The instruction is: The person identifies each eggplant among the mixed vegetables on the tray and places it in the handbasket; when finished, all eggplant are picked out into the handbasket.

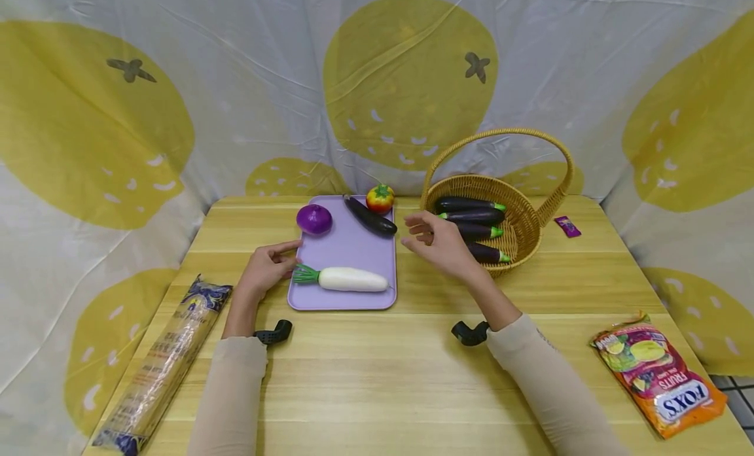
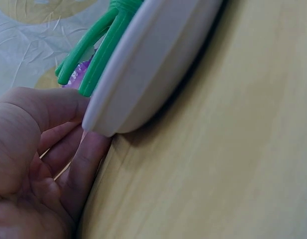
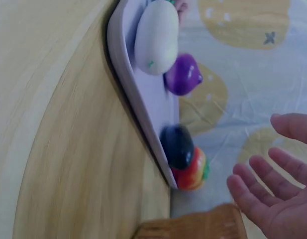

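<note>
A lilac tray [image 1: 353, 246] holds a white radish [image 1: 353, 279] with green stalks, a purple onion [image 1: 315, 219], a dark eggplant [image 1: 370, 217] and a red-yellow tomato-like piece [image 1: 380, 199]. At the tray's left rim, my left hand [image 1: 268, 269] grips the edge; the left wrist view shows thumb and fingers about the rim [image 2: 106, 117]. My right hand [image 1: 438, 243] hovers between tray and basket, fingers apart and nothing held. Behind it, a wicker basket [image 1: 527, 246] contains several eggplants [image 1: 471, 217], partly hidden by this hand.
A long clear noodle-like packet [image 1: 167, 364] lies along the left side. On the right is a red Fox's fruit candy bag [image 1: 660, 377]. One small purple wrapped sweet [image 1: 568, 226] sits beside the basket, whose tall handle [image 1: 501, 134] arches upward. A patterned cloth [image 1: 265, 83] hangs behind the table.
</note>
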Demonstrator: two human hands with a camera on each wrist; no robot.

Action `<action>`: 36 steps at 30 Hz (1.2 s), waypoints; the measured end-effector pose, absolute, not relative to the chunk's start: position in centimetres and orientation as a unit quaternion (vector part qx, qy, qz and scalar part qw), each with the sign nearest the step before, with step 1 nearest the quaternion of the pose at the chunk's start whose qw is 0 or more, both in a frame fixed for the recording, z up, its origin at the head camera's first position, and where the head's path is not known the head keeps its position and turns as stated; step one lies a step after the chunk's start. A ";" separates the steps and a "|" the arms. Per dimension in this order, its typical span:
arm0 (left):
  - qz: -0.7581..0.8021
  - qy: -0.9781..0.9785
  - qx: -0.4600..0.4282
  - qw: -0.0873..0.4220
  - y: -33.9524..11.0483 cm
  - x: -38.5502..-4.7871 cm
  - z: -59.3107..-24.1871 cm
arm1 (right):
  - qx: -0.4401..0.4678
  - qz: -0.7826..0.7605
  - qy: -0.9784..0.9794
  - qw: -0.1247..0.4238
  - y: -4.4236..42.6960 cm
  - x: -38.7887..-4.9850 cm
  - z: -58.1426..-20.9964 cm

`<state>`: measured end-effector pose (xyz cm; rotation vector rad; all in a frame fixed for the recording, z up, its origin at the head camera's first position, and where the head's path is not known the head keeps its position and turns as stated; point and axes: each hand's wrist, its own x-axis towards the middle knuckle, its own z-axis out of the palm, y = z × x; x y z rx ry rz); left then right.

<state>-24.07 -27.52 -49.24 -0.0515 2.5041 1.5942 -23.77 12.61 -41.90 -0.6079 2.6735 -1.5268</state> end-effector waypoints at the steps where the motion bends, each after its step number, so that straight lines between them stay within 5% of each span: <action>1: 0.536 0.840 -0.017 0.085 -27.5 -24.1 -49.2 | -0.191 -0.489 0.851 0.008 12.1 -23.9 -42.0; 36: 0.541 0.837 -0.020 0.084 -27.5 -24.2 -49.4 | -0.136 -0.406 0.903 0.045 6.9 -29.2 -45.6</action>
